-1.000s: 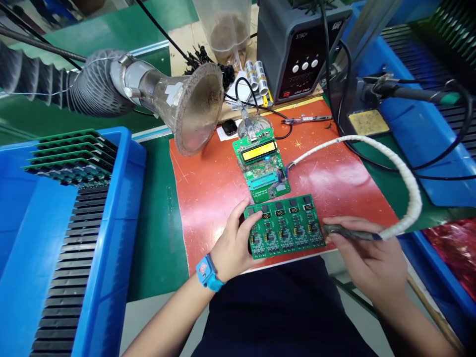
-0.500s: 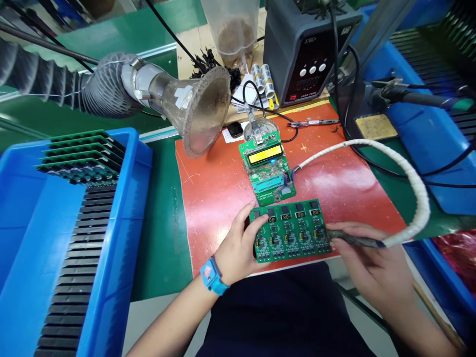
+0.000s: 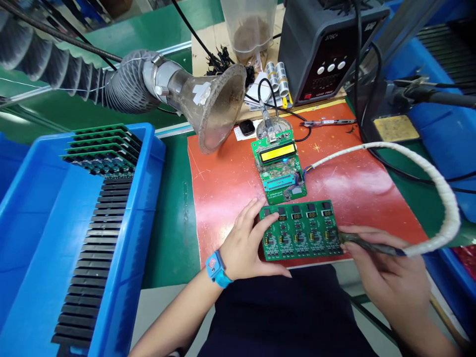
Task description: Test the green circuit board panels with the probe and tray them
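A green circuit board (image 3: 303,232) with a row of small two-digit displays lies on the red mat near its front edge. My left hand (image 3: 247,243) is at the board's left end, fingers spread; the forefinger reaches over the top left corner and the thumb stretches out below the front edge. In my right hand (image 3: 390,272) is a dark probe (image 3: 372,244), held between thumb and fingers, its tip at the board's right edge. A white wrapped cable (image 3: 442,198) joins the probe to a programmer board (image 3: 280,168) with a lit yellow screen.
On the left, a blue bin (image 3: 148,198) holds several upright green boards (image 3: 104,146) in a black slotted rack. A fume extraction funnel (image 3: 223,109) hangs over the red mat (image 3: 223,183). A soldering station (image 3: 327,54), a pen (image 3: 327,122) and a sponge (image 3: 396,128) stand farther back.
My left hand has loosened at the board's left end, with its thumb now extended below the front edge. The probe stays at the right edge. The whole view has shifted slightly.
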Motion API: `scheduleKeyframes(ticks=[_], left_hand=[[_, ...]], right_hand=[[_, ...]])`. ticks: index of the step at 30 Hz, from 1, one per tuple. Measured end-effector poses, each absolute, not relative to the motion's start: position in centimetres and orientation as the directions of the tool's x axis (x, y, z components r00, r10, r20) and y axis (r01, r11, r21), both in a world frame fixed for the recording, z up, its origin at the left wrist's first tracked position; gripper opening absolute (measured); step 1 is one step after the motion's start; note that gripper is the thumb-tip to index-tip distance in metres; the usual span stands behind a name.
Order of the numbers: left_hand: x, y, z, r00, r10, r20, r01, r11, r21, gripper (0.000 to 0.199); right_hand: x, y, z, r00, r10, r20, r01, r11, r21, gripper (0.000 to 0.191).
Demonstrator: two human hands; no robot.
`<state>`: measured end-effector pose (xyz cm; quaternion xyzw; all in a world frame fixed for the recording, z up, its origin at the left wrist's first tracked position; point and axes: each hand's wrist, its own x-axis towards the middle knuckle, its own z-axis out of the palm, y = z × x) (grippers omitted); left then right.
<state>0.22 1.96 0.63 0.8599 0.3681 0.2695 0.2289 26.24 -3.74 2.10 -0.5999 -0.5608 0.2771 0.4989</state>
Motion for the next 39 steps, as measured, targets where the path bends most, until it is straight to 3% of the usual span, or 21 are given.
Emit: scheduleKeyframes(ticks=[12, 21, 34, 39], left_hand=[[-0.5, 2.2, 0.8, 0.625, 0.716, 0.312, 0.468, -0.664, 0.584, 0.1], [-0.8, 2.5, 0.9, 0.648, 0.666, 0.37, 0.396, -0.709, 0.584, 0.055], [-0.5, 2.3, 0.7, 0.6, 0.706, 0.377, 0.417, -0.678, 0.605, 0.049], [-0.5, 2.3, 0.8, 0.571, 0.736, 0.363, 0.398, -0.635, 0.662, 0.063]], right_hand=[[26.3, -3.5, 2.2, 0.224, 0.94, 0.257, 0.444, 0.136, -0.886, 0.023], [25.7, -2.5, 3.4, 0.082, 0.901, 0.426, 0.596, 0.298, -0.746, 0.022], [25.9, -2.6, 3.4, 0.148, 0.919, 0.365, 0.562, 0.226, -0.796, 0.022], [25.9, -2.4, 3.6, 0.105, 0.912, 0.397, 0.588, 0.265, -0.765, 0.023]])
